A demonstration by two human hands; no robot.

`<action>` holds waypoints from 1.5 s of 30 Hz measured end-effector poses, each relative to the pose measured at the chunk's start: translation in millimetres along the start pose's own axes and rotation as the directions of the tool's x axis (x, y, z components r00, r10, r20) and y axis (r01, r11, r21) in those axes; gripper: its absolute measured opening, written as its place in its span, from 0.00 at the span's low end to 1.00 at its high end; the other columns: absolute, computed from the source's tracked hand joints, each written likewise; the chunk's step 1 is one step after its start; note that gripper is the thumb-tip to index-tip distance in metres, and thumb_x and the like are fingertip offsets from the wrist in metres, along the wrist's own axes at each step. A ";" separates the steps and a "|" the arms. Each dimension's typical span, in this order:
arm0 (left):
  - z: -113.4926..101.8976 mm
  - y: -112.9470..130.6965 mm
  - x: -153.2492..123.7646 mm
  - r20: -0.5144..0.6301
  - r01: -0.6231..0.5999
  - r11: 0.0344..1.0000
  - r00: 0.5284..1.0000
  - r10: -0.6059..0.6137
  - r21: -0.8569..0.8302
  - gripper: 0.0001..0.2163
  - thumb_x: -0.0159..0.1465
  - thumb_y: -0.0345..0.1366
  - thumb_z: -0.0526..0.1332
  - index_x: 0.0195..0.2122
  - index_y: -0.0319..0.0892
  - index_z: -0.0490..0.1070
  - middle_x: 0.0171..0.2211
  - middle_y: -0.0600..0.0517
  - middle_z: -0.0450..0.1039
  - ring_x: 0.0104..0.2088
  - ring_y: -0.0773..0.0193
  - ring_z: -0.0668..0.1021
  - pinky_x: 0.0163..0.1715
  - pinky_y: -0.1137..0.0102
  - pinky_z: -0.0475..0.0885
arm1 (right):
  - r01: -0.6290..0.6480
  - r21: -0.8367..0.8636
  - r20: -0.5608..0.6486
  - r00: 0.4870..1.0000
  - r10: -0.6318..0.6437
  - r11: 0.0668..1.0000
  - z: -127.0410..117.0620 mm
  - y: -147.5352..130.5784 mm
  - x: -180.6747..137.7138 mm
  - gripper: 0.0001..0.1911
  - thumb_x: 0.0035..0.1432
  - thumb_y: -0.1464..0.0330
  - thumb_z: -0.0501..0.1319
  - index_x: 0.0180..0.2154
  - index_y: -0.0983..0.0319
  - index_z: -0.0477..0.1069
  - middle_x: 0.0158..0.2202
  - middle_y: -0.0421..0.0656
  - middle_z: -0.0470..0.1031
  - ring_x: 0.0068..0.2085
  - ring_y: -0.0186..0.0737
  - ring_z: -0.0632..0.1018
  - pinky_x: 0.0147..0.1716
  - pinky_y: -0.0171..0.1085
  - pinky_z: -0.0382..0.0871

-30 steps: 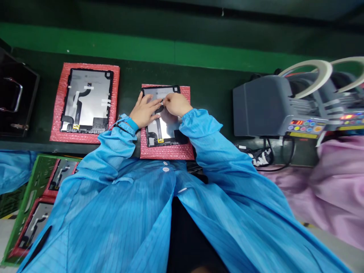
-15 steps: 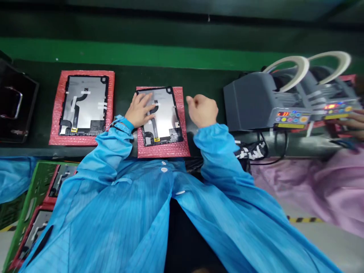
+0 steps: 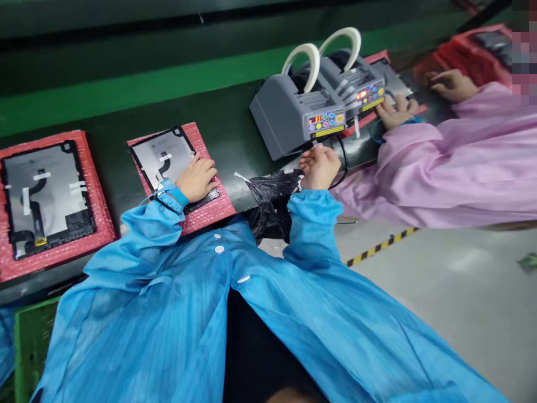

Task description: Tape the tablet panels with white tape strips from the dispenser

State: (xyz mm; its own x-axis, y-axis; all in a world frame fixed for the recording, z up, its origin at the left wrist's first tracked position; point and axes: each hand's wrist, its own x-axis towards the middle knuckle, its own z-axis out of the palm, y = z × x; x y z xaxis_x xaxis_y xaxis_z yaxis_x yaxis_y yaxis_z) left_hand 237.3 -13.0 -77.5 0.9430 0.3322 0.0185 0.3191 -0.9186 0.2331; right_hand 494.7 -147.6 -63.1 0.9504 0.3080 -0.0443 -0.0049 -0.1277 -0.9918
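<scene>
A tablet screen panel [image 3: 180,154] with a silver back and black frame rests on a pink bubble-wrap sheet [image 3: 222,207]. My left hand [image 3: 197,178] lies over the panel's right part, fingers loosely extended and hiding its lower portion. At the front of the nearer grey tape dispenser [image 3: 285,112], below its lit display, is my right hand [image 3: 321,167]. Its thumb and forefinger are pinched on a small pale strip of tape [image 3: 314,144] at the outlet. White tape pieces [image 3: 165,158] are stuck on the panel by a black flex cable.
Another screen panel [image 3: 59,196] on pink bubble wrap lies at left. A second tape dispenser [image 3: 352,78] adjoins the first. A co-worker in pink sleeves [image 3: 440,162] works at right. A black plastic bag [image 3: 272,190] hangs at the table edge; a green crate [image 3: 36,336] stands below left.
The view has swung right. My right hand has moved from beside the panel to the dispenser's front and closed on tape. My left hand has shifted across the panel toward its right side.
</scene>
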 end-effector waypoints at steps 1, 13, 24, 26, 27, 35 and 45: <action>-0.2 -1.1 -1.4 -0.004 -0.002 1.000 1.000 0.002 -0.004 0.14 0.65 0.39 0.56 0.46 0.39 0.76 0.50 0.40 0.72 0.53 0.48 0.73 0.66 0.41 0.55 | 0.056 -0.053 -0.020 0.998 -0.057 0.997 -0.7 0.8 3.0 0.16 0.64 0.57 0.53 0.28 0.59 0.58 0.21 0.34 0.63 0.21 0.28 0.66 0.21 0.29 0.60; -6.6 -4.2 -10.5 -0.004 0.002 0.993 1.000 -0.002 -0.122 0.19 0.63 0.39 0.54 0.53 0.37 0.70 0.52 0.38 0.72 0.55 0.47 0.73 0.66 0.42 0.54 | 0.054 -0.080 -0.080 0.995 -0.060 0.995 -14.9 7.3 3.5 0.13 0.65 0.54 0.46 0.37 0.56 0.52 0.32 0.39 0.72 0.29 0.32 0.76 0.23 0.30 0.65; -7.6 -2.8 -11.7 -0.140 0.060 0.969 0.986 -0.095 -0.238 0.16 0.64 0.43 0.58 0.50 0.40 0.70 0.52 0.40 0.73 0.54 0.50 0.72 0.62 0.49 0.61 | 0.073 -0.100 -0.123 0.989 -0.085 0.992 -0.5 2.1 16.1 0.16 0.54 0.70 0.56 0.39 0.54 0.48 0.31 0.37 0.72 0.32 0.36 0.77 0.29 0.35 0.70; -11.5 0.1 -10.0 -0.190 0.072 0.959 0.974 -0.127 -0.275 0.14 0.65 0.43 0.57 0.47 0.41 0.71 0.50 0.41 0.74 0.53 0.51 0.72 0.58 0.52 0.65 | 0.161 -0.151 -0.124 0.976 -0.180 0.975 -1.8 7.2 18.4 0.15 0.55 0.67 0.56 0.40 0.54 0.49 0.31 0.36 0.71 0.33 0.38 0.79 0.33 0.39 0.73; -14.0 2.6 -8.6 -0.207 0.076 0.952 0.968 -0.142 -0.296 0.13 0.65 0.42 0.57 0.46 0.41 0.72 0.49 0.42 0.74 0.52 0.52 0.73 0.57 0.53 0.66 | 0.205 -0.183 -0.123 0.966 -0.229 0.962 -3.2 8.3 17.3 0.15 0.56 0.66 0.56 0.42 0.54 0.49 0.32 0.36 0.71 0.34 0.38 0.79 0.35 0.41 0.74; -32.3 29.4 15.0 -0.264 -0.016 0.845 0.953 -0.149 -0.535 0.12 0.67 0.44 0.57 0.41 0.41 0.73 0.41 0.48 0.77 0.42 0.60 0.77 0.45 0.65 0.71 | 0.344 -0.179 0.318 0.907 -0.277 0.922 1.4 -16.7 -57.2 0.24 0.56 0.59 0.63 0.49 0.54 0.54 0.35 0.39 0.74 0.37 0.37 0.78 0.39 0.41 0.75; -26.4 8.5 -11.3 -0.279 0.158 0.816 0.889 -0.362 -0.556 0.17 0.68 0.49 0.57 0.28 0.42 0.69 0.32 0.50 0.76 0.36 0.62 0.76 0.39 0.67 0.71 | 0.204 -0.052 0.743 0.662 -0.098 0.978 65.3 -32.4 -91.6 0.27 0.49 0.59 0.71 0.45 0.56 0.59 0.38 0.40 0.78 0.35 0.35 0.78 0.38 0.39 0.76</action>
State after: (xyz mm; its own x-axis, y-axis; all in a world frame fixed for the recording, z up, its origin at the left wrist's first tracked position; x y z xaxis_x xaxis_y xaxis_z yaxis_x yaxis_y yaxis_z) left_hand 226.8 -18.9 -50.0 0.6965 0.6881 0.2036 0.3567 -0.5781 0.7339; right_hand 387.6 -110.1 -34.7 0.3984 0.9170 -0.0209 0.2055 -0.1114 -0.9723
